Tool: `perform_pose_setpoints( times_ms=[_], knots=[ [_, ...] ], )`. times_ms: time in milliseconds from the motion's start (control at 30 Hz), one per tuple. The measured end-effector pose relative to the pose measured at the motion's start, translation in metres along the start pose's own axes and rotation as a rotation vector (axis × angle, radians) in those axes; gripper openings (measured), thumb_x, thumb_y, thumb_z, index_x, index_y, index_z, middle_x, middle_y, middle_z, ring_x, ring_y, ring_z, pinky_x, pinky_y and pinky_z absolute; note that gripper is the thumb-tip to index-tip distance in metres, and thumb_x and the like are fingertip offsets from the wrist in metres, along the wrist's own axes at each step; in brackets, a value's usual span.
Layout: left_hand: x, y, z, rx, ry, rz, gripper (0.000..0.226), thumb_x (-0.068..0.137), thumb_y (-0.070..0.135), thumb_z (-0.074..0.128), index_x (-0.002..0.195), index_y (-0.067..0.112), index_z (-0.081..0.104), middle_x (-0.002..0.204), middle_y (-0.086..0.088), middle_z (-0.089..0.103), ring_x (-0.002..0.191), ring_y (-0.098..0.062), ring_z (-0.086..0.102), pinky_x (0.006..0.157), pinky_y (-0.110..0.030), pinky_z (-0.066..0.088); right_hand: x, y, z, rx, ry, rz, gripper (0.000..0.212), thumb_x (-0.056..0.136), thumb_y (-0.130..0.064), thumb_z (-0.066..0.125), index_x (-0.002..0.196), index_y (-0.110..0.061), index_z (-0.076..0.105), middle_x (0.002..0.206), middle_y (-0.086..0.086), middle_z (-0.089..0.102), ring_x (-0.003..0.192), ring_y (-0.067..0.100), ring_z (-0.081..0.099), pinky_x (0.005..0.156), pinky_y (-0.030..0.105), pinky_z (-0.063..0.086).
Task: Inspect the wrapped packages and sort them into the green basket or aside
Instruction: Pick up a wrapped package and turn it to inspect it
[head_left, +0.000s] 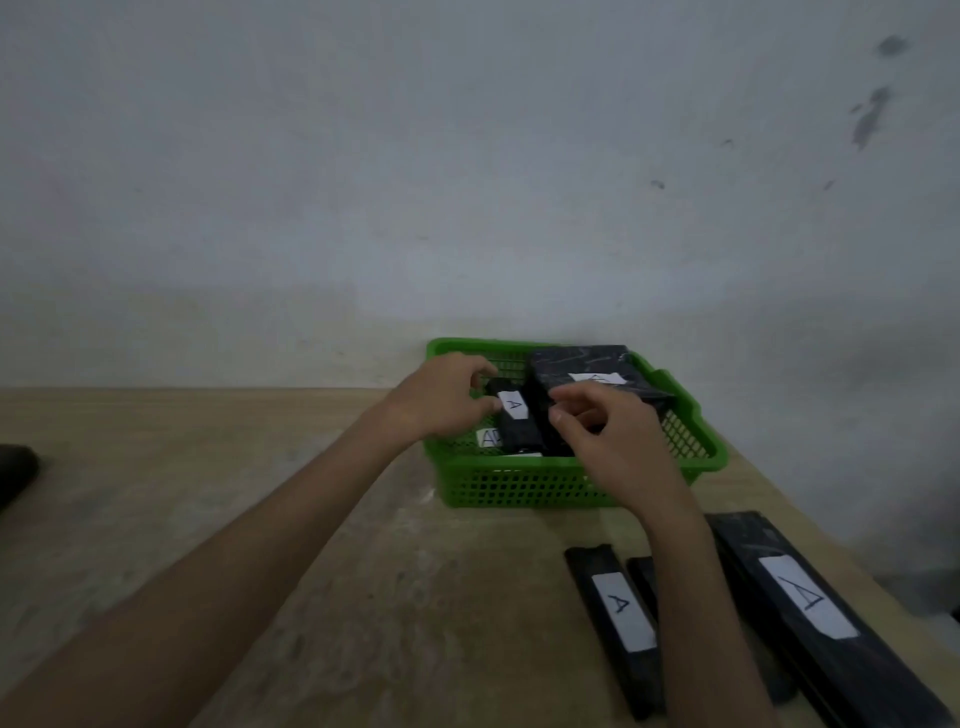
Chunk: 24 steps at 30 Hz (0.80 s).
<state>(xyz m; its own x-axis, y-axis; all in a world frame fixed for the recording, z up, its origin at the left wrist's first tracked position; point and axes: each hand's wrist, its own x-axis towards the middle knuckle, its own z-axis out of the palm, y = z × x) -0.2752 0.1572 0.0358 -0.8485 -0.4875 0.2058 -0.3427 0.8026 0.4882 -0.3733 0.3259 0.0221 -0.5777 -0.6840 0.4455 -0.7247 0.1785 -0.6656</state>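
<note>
Small package (513, 418), black-wrapped with a white label marked "A", lies inside the green basket (545, 488), which stands at the far edge of the surface (260, 519), against the wall (467, 156). The package's long axis runs from far to near, leaning slightly toward the near right. The label sits at its far end, and the letter reads upright from the person's side.

Both hands flank it. The left hand (441, 402) pinches its left edge between curled thumb and fingers and is the nearer of the two. The right hand (608, 441) hovers at the package's right side with its fingers curled; whether it grips anything cannot be told.

A large package (587, 366) leans on the basket's far right rim. Toward the near right corner of the surface lie a narrow package (618, 613) and a long package (810, 597), both labelled "A" and set aside. Judged next: release into the basket.
</note>
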Motion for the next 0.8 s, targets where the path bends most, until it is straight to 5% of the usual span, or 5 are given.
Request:
perform_pose_setpoints(
  times_ms=[100, 433, 567, 700, 800],
  knots=[
    [-0.053, -0.015, -0.032, -0.02, 0.134, 0.012, 0.042, 0.087, 0.032, 0.062, 0.127, 0.02, 0.054, 0.117, -0.002, 0.06, 0.094, -0.011, 0.05, 0.083, -0.023, 0.04, -0.008, -0.037, 0.012, 0.057, -0.012, -0.088, 0.014, 0.088, -0.017, 0.064, 0.101, -0.022, 0.068, 0.083, -0.018, 0.062, 0.075, -0.001, 0.059, 0.062, 0.004, 0.044],
    [-0.214, -0.094, -0.088, -0.011, 0.403, -0.205, 0.034, 0.087, 0.032, 0.061, 0.121, 0.026, 0.057, 0.11, 0.008, 0.06, 0.096, -0.008, 0.054, 0.082, -0.021, 0.04, -0.046, -0.154, 0.111, 0.259, -0.206, -0.317, 0.019, 0.086, -0.015, 0.066, 0.096, -0.031, 0.065, 0.091, -0.013, 0.069, 0.08, 0.001, 0.063, 0.065, 0.019, 0.051],
    [-0.274, -0.136, -0.089, 0.018, 0.497, -0.307, 0.033, 0.086, 0.029, 0.063, 0.118, 0.024, 0.059, 0.114, 0.003, 0.059, 0.101, -0.015, 0.054, 0.089, -0.032, 0.046, -0.066, -0.176, 0.167, 0.272, -0.294, -0.376, 0.02, 0.085, -0.014, 0.066, 0.098, -0.028, 0.067, 0.093, -0.013, 0.068, 0.08, 0.003, 0.063, 0.065, 0.018, 0.052],
    [-0.315, -0.185, -0.08, 0.279, 0.623, -0.569, 0.046, 0.077, 0.026, 0.072, 0.119, 0.012, 0.06, 0.115, -0.018, 0.058, 0.102, -0.041, 0.051, 0.085, -0.046, 0.044, -0.09, -0.171, 0.22, 0.254, -0.394, -0.401, 0.019, 0.087, -0.012, 0.062, 0.104, -0.019, 0.069, 0.101, -0.005, 0.068, 0.08, 0.003, 0.061, 0.068, 0.009, 0.047],
    [-0.33, -0.212, -0.077, 0.328, 0.504, -0.809, 0.065, 0.076, 0.04, 0.068, 0.128, 0.007, 0.048, 0.12, -0.024, 0.053, 0.103, -0.043, 0.05, 0.086, -0.046, 0.041, -0.114, -0.16, 0.251, 0.23, -0.417, -0.433, 0.021, 0.087, -0.012, 0.058, 0.104, -0.015, 0.069, 0.101, -0.001, 0.068, 0.079, 0.001, 0.057, 0.07, 0.003, 0.042]
  ],
)
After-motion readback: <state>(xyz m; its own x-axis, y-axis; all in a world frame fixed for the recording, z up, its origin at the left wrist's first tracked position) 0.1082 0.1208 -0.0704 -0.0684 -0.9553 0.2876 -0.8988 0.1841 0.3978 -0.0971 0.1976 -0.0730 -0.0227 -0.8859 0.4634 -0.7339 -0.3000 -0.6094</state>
